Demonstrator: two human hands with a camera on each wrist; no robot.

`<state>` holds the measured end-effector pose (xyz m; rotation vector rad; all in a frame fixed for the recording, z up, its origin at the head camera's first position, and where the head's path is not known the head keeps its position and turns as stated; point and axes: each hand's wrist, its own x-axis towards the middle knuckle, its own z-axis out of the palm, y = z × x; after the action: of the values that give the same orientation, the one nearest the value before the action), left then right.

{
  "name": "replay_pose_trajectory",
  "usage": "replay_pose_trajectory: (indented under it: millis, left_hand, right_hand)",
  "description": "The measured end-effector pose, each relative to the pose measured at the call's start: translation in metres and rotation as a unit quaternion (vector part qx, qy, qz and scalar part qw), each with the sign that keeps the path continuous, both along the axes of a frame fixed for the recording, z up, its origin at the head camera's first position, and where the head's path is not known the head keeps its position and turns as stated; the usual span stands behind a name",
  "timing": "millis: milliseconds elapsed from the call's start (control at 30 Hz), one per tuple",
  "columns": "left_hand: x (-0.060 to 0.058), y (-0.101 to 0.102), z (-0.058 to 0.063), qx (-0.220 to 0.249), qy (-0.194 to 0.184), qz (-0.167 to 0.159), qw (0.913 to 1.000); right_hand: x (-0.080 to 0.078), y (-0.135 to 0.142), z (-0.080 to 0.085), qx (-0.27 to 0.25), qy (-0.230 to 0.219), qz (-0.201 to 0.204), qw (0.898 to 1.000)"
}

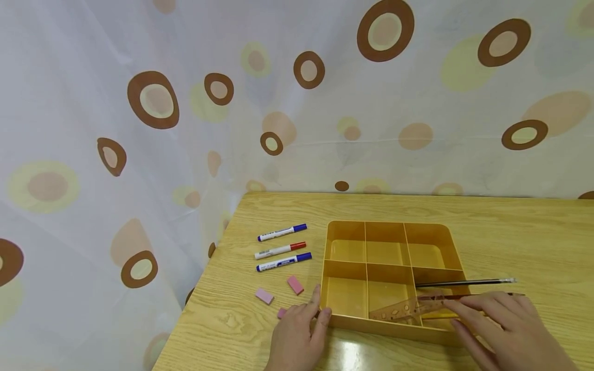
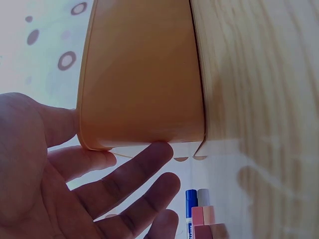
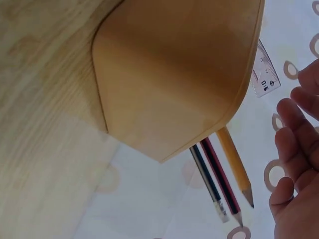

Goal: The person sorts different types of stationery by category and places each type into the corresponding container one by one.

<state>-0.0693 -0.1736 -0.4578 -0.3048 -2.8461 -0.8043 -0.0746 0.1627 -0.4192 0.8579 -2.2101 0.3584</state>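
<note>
A yellow-orange divided tray (image 1: 390, 266) stands on the table. My left hand (image 1: 297, 335) touches its near left corner, thumb at the front and fingers spread along the side in the left wrist view. Over the near right compartment hovers my right hand (image 1: 506, 330), its fingers loosely bent with nothing visible between them. A clear ruler piece with cut-out shapes (image 1: 394, 312) leans across the near middle and right compartments; its marked corner (image 3: 267, 74) sticks above the rim near the right fingertips. A black pencil (image 1: 482, 282), a red-and-black pencil (image 3: 219, 174) and a yellow pencil (image 3: 236, 162) lie there too.
Left of the tray lie two blue-capped markers (image 1: 284, 262) and a red-capped marker (image 1: 278, 251). Nearer the left hand are pink erasers (image 1: 295, 285), one partly hidden by that hand. A patterned curtain (image 1: 297, 103) hangs behind the wooden table (image 1: 533, 237).
</note>
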Motion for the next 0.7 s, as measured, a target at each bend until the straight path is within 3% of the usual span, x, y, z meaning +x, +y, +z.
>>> replay_pose_trajectory:
  millis: [200,367,467,567,700]
  left_hand:
    - [0.0,0.0,0.002,0.001,-0.002,-0.001,1.0]
    - [0.001,0.001,0.003,0.001,-0.008,0.005,1.0]
    - [0.001,0.001,0.004,0.001,-0.01,0.007,0.9999]
    - [0.001,0.001,0.004,0.0,-0.01,0.009,0.9999]
    - [0.001,0.001,0.002,-0.001,-0.008,0.009,0.9999]
  right_hand:
    - [0.001,0.011,-0.01,-0.053,0.053,0.039,0.996]
    - [0.006,0.017,-0.021,-0.095,0.045,0.039,0.994]
    - [0.014,0.018,-0.028,-0.122,0.017,0.01,0.992]
    - [0.026,0.016,-0.033,-0.146,-0.031,-0.045,0.988]
    - [0.038,0.014,-0.036,-0.15,-0.128,-0.135,0.971]
